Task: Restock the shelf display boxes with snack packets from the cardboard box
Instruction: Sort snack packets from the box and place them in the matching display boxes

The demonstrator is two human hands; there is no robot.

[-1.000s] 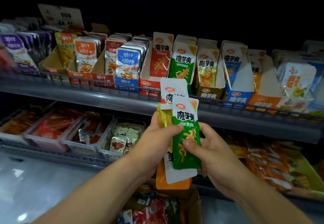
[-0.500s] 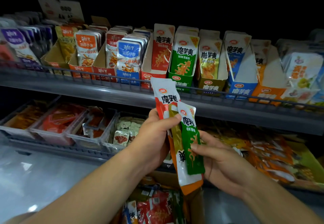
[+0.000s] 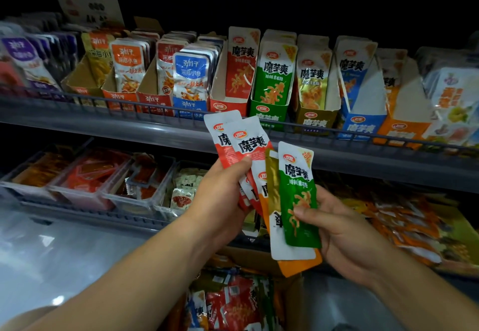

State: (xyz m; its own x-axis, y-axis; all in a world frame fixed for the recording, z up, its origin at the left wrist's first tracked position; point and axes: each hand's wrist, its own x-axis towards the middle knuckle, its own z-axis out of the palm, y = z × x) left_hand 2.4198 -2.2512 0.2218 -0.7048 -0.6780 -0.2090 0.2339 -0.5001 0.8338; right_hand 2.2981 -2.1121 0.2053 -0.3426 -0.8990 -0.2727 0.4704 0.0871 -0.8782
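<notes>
Head view puts both hands just below and in front of the green display box on the upper shelf. The left hand has its grip clenched on a loose fan of red packets, thumb laid across their faces. The right hand grasps a green packet with a gold packet and an orange packet stacked behind it, its thumb pinning the green one's lower half. The cardboard box sits well below the green display box, with mixed packets in it. The likeliest slip is a dropped packet: the wrappers look glossy and each bundle hangs on one thumb, so drawing a single packet out could drag its neighbours loose into the clear trays lower left of the green display box. Misfiling is the other risk. The red display box stands just left of the green one and the gold display box just right, all bearing the same lettering, and the light is dim. The green display box also looks nearly full, so a forced packet could crumple.
</notes>
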